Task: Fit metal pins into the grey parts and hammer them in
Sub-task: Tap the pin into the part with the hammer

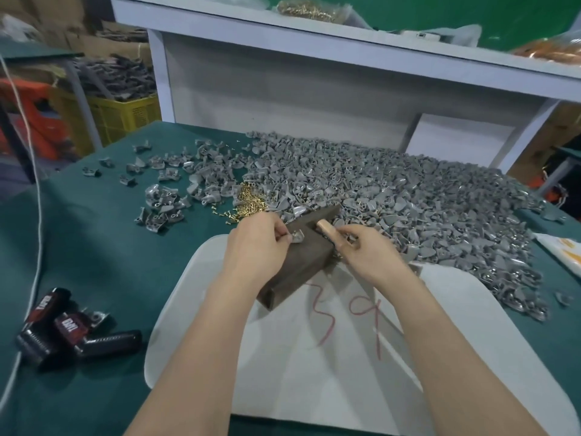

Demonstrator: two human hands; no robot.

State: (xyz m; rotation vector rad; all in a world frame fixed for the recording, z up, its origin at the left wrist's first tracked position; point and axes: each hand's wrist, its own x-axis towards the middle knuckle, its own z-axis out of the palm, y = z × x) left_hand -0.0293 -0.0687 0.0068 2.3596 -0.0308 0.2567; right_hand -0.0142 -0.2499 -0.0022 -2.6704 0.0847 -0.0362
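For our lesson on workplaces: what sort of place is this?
Probably a small factory assembly bench: a heap of identical grey parts, a pile of brass pins, and a yellow crate of stock.

A block (pixel 298 259) lies on a flat sheet (pixel 314 357) in the middle of the frame, on the table (pixel 110 247). The left hand (pixel 257 243) holds a small part (pixel 295 238) on top of the block. The right hand (pixel 367 250) is just right of it. A heap of pins (pixel 248 202) sits behind the block. A big pile of parts (pixel 408 190) fills the right. Tools (pixel 69 328) lie at the lower left.
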